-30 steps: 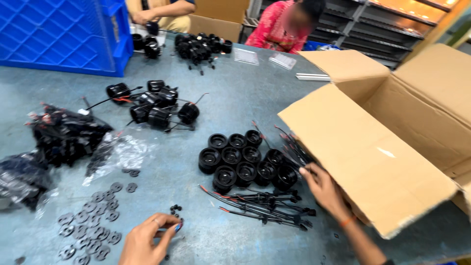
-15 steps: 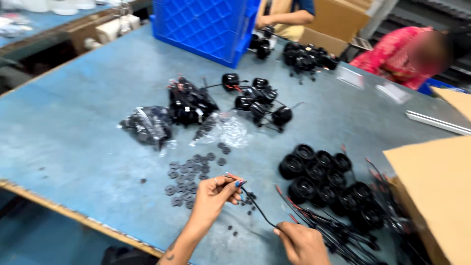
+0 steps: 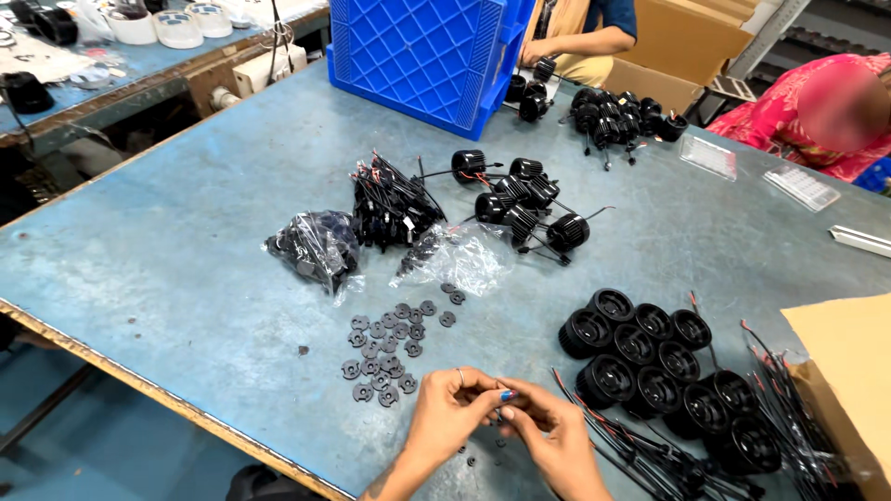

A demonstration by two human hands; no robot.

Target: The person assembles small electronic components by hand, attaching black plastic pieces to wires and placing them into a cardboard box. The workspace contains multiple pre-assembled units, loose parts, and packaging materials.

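Observation:
My left hand (image 3: 447,410) and my right hand (image 3: 555,438) meet fingertip to fingertip low over the blue table (image 3: 186,250), pinching a small dark part between them; the part itself is mostly hidden. Just left of my left hand lies a scatter of small black discs (image 3: 390,353). Under my right hand run black wires with red ends (image 3: 650,455). A cluster of round black housings (image 3: 659,366) stands to the right.
A clear bag of black parts (image 3: 311,249), a wire bundle (image 3: 390,209) and wired housings (image 3: 524,199) lie mid-table. A blue crate (image 3: 422,51) stands at the back, a cardboard box (image 3: 849,371) at right. Two people sit across the table.
The view has swung back and down. My right hand has come up from the wires to meet my left hand, and both now pinch together.

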